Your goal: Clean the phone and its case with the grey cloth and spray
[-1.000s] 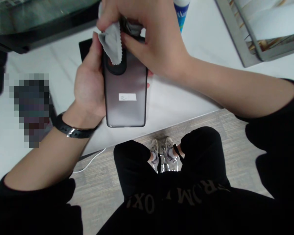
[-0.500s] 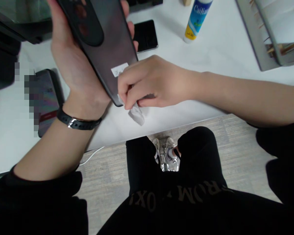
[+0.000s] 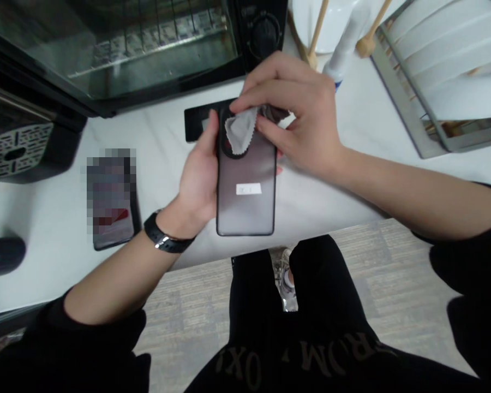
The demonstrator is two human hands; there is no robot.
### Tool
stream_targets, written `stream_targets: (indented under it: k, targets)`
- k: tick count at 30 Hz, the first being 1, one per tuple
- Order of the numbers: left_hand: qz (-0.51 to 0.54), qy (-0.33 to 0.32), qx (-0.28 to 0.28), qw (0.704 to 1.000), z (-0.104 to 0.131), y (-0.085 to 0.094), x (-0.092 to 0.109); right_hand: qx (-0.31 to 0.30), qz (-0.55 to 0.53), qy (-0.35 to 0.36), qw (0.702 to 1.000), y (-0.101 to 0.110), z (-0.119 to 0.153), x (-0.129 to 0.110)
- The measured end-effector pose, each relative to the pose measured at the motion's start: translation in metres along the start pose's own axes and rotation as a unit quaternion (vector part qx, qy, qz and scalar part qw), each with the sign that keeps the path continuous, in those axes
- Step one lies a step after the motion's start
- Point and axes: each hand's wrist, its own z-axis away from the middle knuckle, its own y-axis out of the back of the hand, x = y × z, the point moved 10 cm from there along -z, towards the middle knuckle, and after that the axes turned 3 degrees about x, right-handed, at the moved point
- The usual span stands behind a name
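Note:
My left hand (image 3: 198, 180) grips a grey smartphone (image 3: 245, 204) from its left side, back facing me, upright above the white counter (image 3: 57, 218). A small white label sits on the phone's back. My right hand (image 3: 298, 117) pinches a small grey cleaning cloth (image 3: 239, 131) with a zigzag edge. It presses the cloth onto the dark camera area at the phone's top. A black watch is on my left wrist.
A black toaster oven (image 3: 126, 49) stands at the back. Another phone (image 3: 112, 199) lies on the counter at left and a dark flat one (image 3: 196, 123) lies behind my hands. A white tube (image 3: 343, 57), wooden utensils and a metal rack (image 3: 433, 82) are at right.
The phone went from tilted and raised at upper left to upright in the centre. My right hand moved the cloth from the phone's lower edge up to its camera area.

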Motion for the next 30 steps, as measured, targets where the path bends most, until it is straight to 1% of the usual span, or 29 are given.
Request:
stream_targets:
  k: [2, 4, 5, 7, 8, 10, 11, 12, 14, 16, 17, 19, 21, 22, 24, 26, 27, 28, 29, 30]
  targets:
    - [0.013, 0.042, 0.001, 0.999, 0.001, 0.001, -0.012, -0.008, -0.032, -0.020, 0.999, -0.004, 0.002, 0.000]
    - [0.034, 0.059, 0.002, 0.998, 0.001, 0.003, -0.017, -0.056, -0.080, -0.026, 0.995, -0.017, 0.005, -0.006]
    - [0.043, 0.057, -0.006, 0.997, 0.000, 0.002, -0.016, -0.089, -0.108, -0.015, 0.990, -0.025, 0.008, -0.015]
    - [0.055, 0.036, -0.038, 0.997, 0.001, -0.003, -0.009, -0.161, -0.149, 0.034, 0.975, -0.041, 0.015, -0.039]
    - [0.063, 0.024, -0.056, 0.996, 0.002, -0.006, -0.004, -0.183, -0.160, 0.065, 0.968, -0.046, 0.019, -0.053]
    - [0.084, -0.001, -0.081, 0.993, 0.005, -0.008, 0.006, -0.243, -0.160, 0.111, 0.950, -0.057, 0.029, -0.072]
    - [0.095, -0.013, -0.079, 0.992, 0.006, -0.007, 0.010, -0.262, -0.143, 0.145, 0.943, -0.061, 0.033, -0.080]
    - [0.107, -0.017, -0.078, 0.991, 0.006, -0.005, 0.012, -0.264, -0.124, 0.166, 0.942, -0.061, 0.035, -0.082]
    - [0.136, -0.001, -0.077, 0.988, 0.002, -0.002, 0.007, -0.229, -0.095, 0.176, 0.953, -0.055, 0.030, -0.073]
    - [0.167, 0.039, -0.074, 0.982, -0.004, 0.000, -0.004, -0.162, -0.073, 0.136, 0.975, -0.042, 0.019, -0.049]
    - [0.186, 0.044, -0.066, 0.979, -0.008, 0.002, -0.005, -0.137, -0.060, 0.123, 0.981, -0.036, 0.015, -0.037]
    - [0.206, 0.030, -0.057, 0.976, -0.013, 0.006, 0.000, -0.094, -0.035, 0.117, 0.988, -0.025, 0.009, -0.022]
    - [0.186, -0.014, -0.061, 0.981, -0.011, 0.007, 0.020, -0.049, -0.007, 0.117, 0.992, -0.014, 0.006, -0.013]
    - [0.157, -0.043, -0.065, 0.985, -0.006, 0.007, 0.034, -0.025, 0.005, 0.110, 0.994, -0.009, 0.004, -0.009]
    - [0.063, -0.107, -0.065, 0.990, 0.007, 0.008, 0.065, 0.022, 0.023, 0.083, 0.996, 0.001, 0.003, -0.002]
    - [-0.055, -0.175, -0.044, 0.982, 0.024, 0.012, 0.092, 0.064, 0.025, 0.052, 0.996, 0.010, 0.002, 0.005]
    - [-0.130, -0.210, -0.033, 0.968, 0.033, 0.013, 0.102, 0.087, 0.020, 0.033, 0.995, 0.015, 0.003, 0.009]
    - [-0.217, -0.241, -0.032, 0.946, 0.042, 0.010, 0.107, 0.109, 0.014, 0.015, 0.994, 0.019, 0.003, 0.014]
    - [-0.308, -0.264, -0.040, 0.913, 0.049, 0.005, 0.104, 0.126, 0.008, -0.003, 0.992, 0.022, 0.005, 0.017]
    - [-0.397, -0.277, -0.055, 0.873, 0.055, -0.002, 0.095, 0.139, 0.003, -0.015, 0.990, 0.025, 0.006, 0.020]
